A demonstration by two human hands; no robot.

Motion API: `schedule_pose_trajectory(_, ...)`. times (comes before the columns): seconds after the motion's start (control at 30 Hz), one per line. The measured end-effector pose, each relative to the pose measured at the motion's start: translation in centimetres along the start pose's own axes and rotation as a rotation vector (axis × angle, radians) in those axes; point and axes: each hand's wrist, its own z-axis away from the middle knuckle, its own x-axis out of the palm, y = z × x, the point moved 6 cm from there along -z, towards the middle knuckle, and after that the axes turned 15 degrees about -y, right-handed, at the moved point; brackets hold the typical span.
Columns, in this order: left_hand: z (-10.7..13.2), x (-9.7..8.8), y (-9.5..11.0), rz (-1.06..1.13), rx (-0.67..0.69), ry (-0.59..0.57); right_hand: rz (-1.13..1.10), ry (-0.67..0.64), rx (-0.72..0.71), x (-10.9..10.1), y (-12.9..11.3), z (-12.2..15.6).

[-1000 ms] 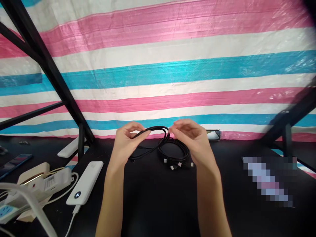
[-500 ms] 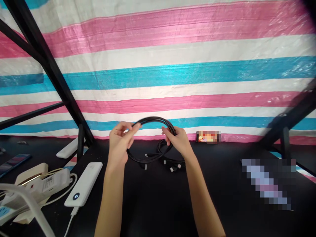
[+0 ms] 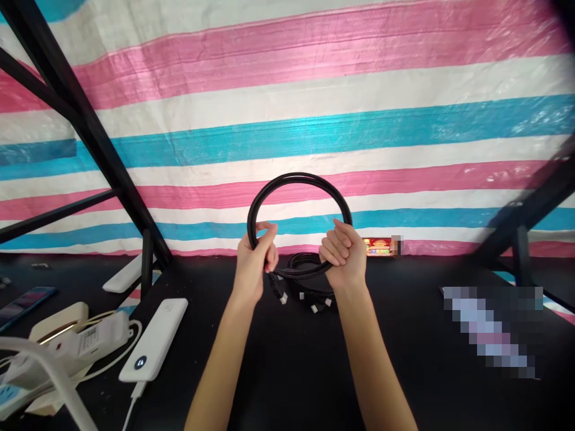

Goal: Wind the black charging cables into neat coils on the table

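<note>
A black cable is wound into a round loop of several turns, held upright above the black table. My left hand pinches the left side of the loop between thumb and fingers. On the other side, my right hand has its fingers wrapped round the loop's lower right. Just below my left hand hangs a cable connector with a pale tip. Behind and below the loop lies another coiled black cable, with several pale-tipped connectors on the table; it is partly hidden by the held loop.
A white power bank with a plugged-in lead lies left of my arms. Farther left are a power strip with adapters and a phone. A small lit screen leans at the back. Black metal frame legs flank the table before striped sheeting.
The cable loop has risen and opened wider. My left hand has moved right and my right hand slightly right, its fingers now curled round the cable.
</note>
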Motion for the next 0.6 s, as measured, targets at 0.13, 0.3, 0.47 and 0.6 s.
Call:
schedule_pose_trajectory(0.13,0.1,1.8,-1.3,-0.048,-0.06,-0.054,0.031,0.098,-0.108,-1.1,-1.0,0.4)
schedule_pose_trajectory(0.3,-1.0,1.5,-3.4,-0.25,-0.128,-0.142,0.063,0.195,-0.247,-0.7,-2.1,1.3)
schedule_pose_trajectory(0.47,-1.8,0.2,-7.7,-0.066,-0.318,-0.079,-0.078,0.125,-0.233,1.5,-1.2,1.7)
schedule_pose_trajectory(0.6,-1.4,2.1,-10.1,0.321,-0.525,-0.191,-0.208,-0.008,-0.139,3.2,0.9,1.6)
